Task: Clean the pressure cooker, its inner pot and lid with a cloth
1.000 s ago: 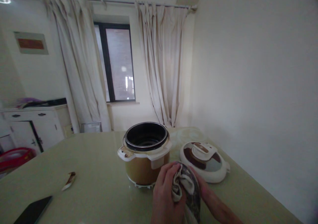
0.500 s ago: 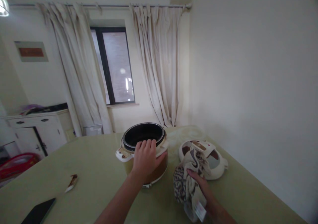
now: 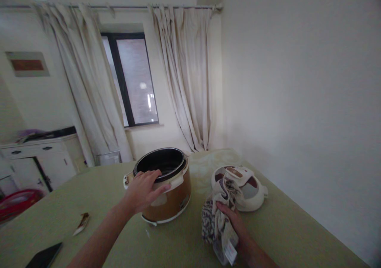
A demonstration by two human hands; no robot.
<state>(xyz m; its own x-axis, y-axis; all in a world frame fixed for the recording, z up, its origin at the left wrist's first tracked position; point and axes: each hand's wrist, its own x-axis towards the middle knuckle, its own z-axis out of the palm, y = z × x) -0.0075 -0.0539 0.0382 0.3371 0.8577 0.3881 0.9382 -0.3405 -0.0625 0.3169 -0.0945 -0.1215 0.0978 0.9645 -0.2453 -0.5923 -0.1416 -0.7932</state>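
Observation:
A tan cooker pot (image 3: 166, 198) with a dark inner bowl and no lid stands on the pale green table (image 3: 119, 188). My left hand (image 3: 143, 189) grips its near rim, fingers over the edge, and the pot leans to the left. Right of the pot, my right hand (image 3: 230, 220) is closed on a patterned cloth (image 3: 218, 216) held upright. The cooker's white and brown lid (image 3: 242, 184) lies flat on the table just behind the cloth.
A dark phone (image 3: 44, 255) and a small wrapper (image 3: 81, 223) lie on the table's near left. A white cabinet (image 3: 41, 161) and a red tub (image 3: 16, 200) stand at the left. Curtains and a window are behind; a bare wall runs close on the right.
My left hand let go of the cloth, reached to the pot's rim and has drawn the pot leftwards, tilting it. My right hand keeps the cloth beside the lid.

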